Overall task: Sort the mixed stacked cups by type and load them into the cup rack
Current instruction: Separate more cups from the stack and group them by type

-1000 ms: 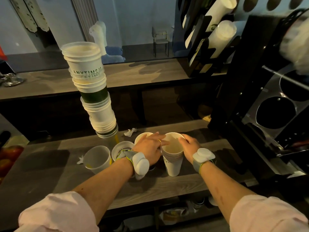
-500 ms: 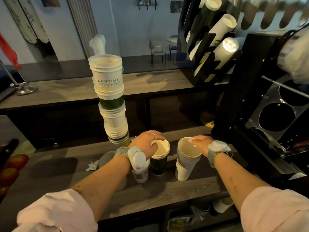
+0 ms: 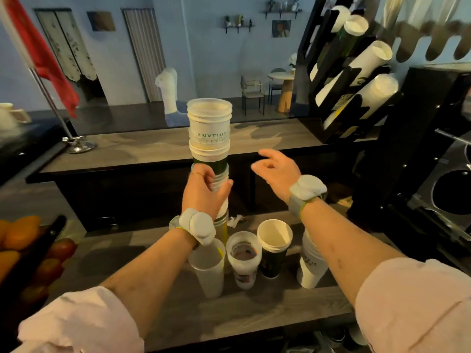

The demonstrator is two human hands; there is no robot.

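A tall mixed cup stack [image 3: 209, 138] of white, clear and green cups stands on the wooden counter [image 3: 254, 309]. My left hand [image 3: 202, 192] is wrapped around its middle. My right hand [image 3: 276, 171] hovers to the right of the stack, fingers spread, holding nothing. In front of the stack stand a clear plastic cup [image 3: 207, 268], a frosted printed cup [image 3: 243, 261], a dark paper cup [image 3: 274, 248] and a short stack of white cups [image 3: 312, 266], partly hidden by my right forearm. The black cup rack [image 3: 339, 80] at the upper right holds slanted rows of white cups.
A black machine with round openings [image 3: 451, 194] fills the right side. Fruit [image 3: 23, 248] lies at the left edge. A flag stand [image 3: 76, 143] sits on the far counter. A crumpled scrap of paper [image 3: 235, 220] lies behind the cups.
Both hands left the cups on the counter and rose. My left hand took hold of the tall stack; my right hand now hangs open beside it. The camera tilted up.
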